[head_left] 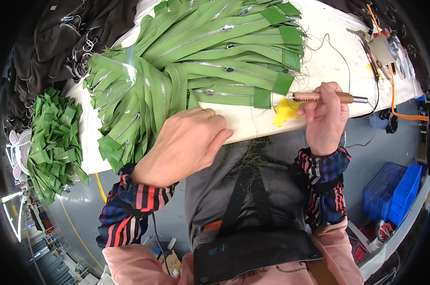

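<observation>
A large bundle of green zippers (pixel 210 40) with metal teeth and green end tabs lies fanned out on the white table, bound at the left by a clear plastic band (pixel 130 66). My left hand (pixel 189 137) rests at the table's front edge against the lowest zippers, fingers curled under; what they hold is hidden. In my right hand (pixel 326 121) is a slim pen-shaped tool (pixel 344 98) with a brown handle, its thin tip pointing left toward the nearest end tab (pixel 263 98). Below that tip lies a yellow patch (pixel 287 113) on the table.
Loose dark threads (pixel 255 154) cling to my grey apron. Another green bundle (pixel 56 142) hangs at the left, beside dark garments (pixel 39 57). Scissors-like tools (pixel 367 47) and an orange cable (pixel 393 90) are at the right. Blue crates (pixel 383 190) stand on the floor.
</observation>
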Demonstrator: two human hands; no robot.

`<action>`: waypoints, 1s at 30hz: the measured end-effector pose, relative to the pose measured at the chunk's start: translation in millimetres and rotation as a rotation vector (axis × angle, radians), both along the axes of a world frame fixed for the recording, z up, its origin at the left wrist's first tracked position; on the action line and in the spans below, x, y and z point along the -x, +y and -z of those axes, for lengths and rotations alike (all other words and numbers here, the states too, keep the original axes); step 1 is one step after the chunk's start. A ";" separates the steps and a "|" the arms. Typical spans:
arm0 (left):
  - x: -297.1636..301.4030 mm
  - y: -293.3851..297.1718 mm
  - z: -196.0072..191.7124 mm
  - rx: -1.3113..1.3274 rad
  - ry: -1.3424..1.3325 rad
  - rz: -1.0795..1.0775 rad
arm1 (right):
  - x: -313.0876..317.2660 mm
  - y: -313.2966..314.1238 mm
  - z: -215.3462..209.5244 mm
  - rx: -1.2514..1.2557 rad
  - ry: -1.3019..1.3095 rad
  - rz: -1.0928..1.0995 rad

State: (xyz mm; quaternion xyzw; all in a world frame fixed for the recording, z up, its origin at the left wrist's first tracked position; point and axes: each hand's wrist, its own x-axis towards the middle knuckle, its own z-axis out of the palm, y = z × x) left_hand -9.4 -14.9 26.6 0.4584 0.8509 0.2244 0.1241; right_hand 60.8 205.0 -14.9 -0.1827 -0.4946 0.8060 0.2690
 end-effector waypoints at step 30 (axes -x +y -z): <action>10.5 62.2 26.2 -0.372 -0.351 -0.253 | -3.3 -8.9 4.4 -0.340 -0.167 -0.074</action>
